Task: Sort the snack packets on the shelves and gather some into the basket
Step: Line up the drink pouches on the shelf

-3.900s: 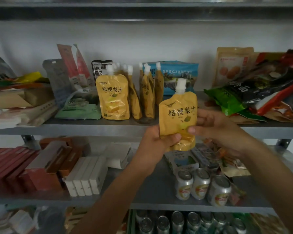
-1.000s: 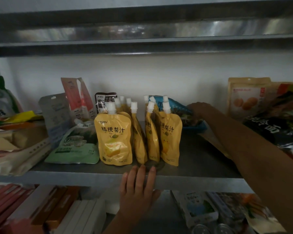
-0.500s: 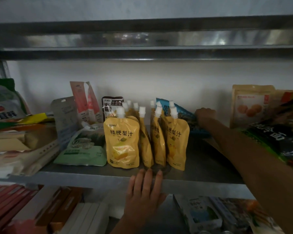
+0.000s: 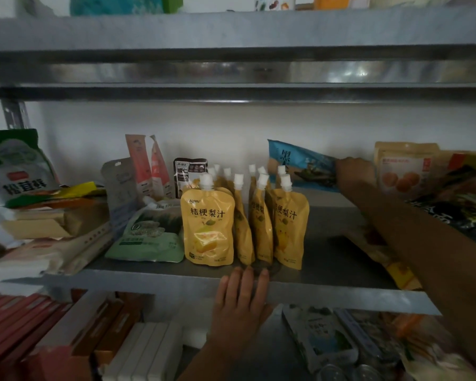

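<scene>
Several yellow spouted juice pouches [image 4: 208,226] stand in rows at the middle of the grey metal shelf [image 4: 327,270]. Behind them to the right, my right hand [image 4: 353,170] grips the edge of a blue snack packet [image 4: 300,165] and holds it tilted up against the back wall. My left hand [image 4: 241,301] rests flat on the shelf's front edge, fingers straight, just below the pouches. No basket is in view.
A green packet [image 4: 151,235] lies left of the pouches, with pink sachets [image 4: 146,166] and a dark sachet [image 4: 188,171] behind. Stacked packets [image 4: 19,171] crowd the left end. Beige and dark bags [image 4: 404,169] fill the right. Boxes [image 4: 66,339] sit on the shelf below.
The juice pouch I held earlier now stands in the row. My right hand reached to the back and lifted the blue packet upright. My left hand stays on the shelf edge.
</scene>
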Action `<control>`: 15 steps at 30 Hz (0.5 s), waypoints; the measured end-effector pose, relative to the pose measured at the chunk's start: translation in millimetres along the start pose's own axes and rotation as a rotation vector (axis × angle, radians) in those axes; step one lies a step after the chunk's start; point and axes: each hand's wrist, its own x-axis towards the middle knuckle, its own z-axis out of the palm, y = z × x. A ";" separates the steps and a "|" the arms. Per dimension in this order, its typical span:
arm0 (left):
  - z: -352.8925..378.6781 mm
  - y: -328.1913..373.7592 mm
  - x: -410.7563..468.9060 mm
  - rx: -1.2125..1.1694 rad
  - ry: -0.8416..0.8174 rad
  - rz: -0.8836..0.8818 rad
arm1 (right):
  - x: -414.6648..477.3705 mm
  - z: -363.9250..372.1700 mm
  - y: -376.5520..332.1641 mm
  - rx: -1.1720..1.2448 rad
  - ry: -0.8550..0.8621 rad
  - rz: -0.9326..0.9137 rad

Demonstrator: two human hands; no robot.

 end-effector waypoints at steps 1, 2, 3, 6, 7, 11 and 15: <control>-1.5 0.1 0.6 -0.001 -0.011 -0.003 | -4.0 -5.3 3.0 -0.011 0.012 0.001; -2.7 0.1 0.6 -0.002 -0.026 -0.004 | -8.5 -11.2 5.8 -0.023 0.019 0.004; -3.6 0.1 0.0 0.000 -0.047 -0.004 | -12.9 -16.9 8.8 -0.036 0.024 0.006; -5.6 -0.5 -2.5 0.018 -0.096 0.011 | -28.7 -37.8 17.6 -0.074 0.027 0.011; -8.0 -0.2 -3.3 0.027 -0.109 0.017 | -35.4 -45.3 21.2 -0.085 0.025 0.016; -15.1 3.1 1.6 0.014 -0.127 0.000 | -59.7 -73.0 37.3 -0.120 0.025 0.015; -38.3 9.8 19.1 -0.029 -0.168 -0.093 | -92.4 -93.1 61.6 -0.100 0.040 0.029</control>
